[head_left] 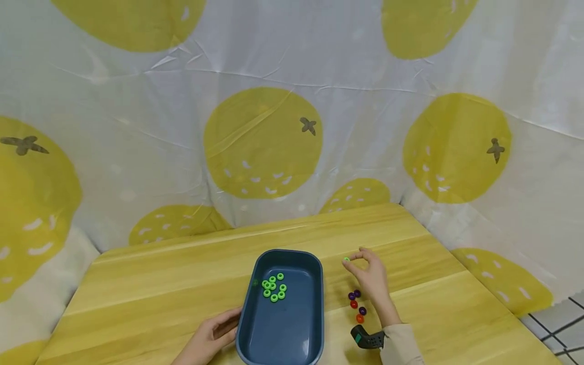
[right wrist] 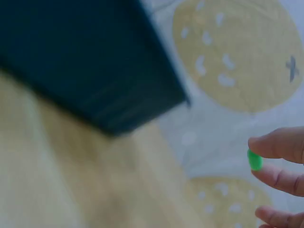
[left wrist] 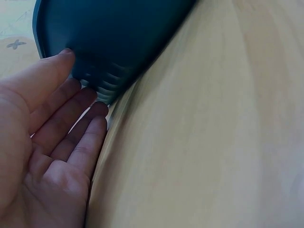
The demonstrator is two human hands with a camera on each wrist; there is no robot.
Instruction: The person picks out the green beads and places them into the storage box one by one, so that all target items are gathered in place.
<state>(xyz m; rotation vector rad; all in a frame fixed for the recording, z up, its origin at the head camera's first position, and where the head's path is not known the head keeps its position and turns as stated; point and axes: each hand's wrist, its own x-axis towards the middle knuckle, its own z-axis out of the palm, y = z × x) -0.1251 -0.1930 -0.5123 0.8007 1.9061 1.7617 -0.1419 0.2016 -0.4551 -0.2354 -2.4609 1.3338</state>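
A deep blue plastic tray (head_left: 294, 324) stands on the table, with several green ring-shaped beads (head_left: 274, 298) lying loose toward its far left. Against the tray's left side rests my left hand (head_left: 213, 333). In the left wrist view, that hand's fingers (left wrist: 88, 142) are only slightly bent, with the tips at the tray's outer wall. Right of the tray, my right hand (head_left: 373, 278) pinches one green bead (right wrist: 255, 160) between thumb and index finger, above the tabletop. Its other fingers are partly hidden in the head view.
Purple beads (head_left: 362, 310) and red beads (head_left: 354, 304) lie on the wooden table (head_left: 173, 284) between the tray and my right forearm. A black wrist strap piece (head_left: 367, 338) sits by the right sleeve. A lemon-patterned cloth (head_left: 356, 137) hangs behind the table.
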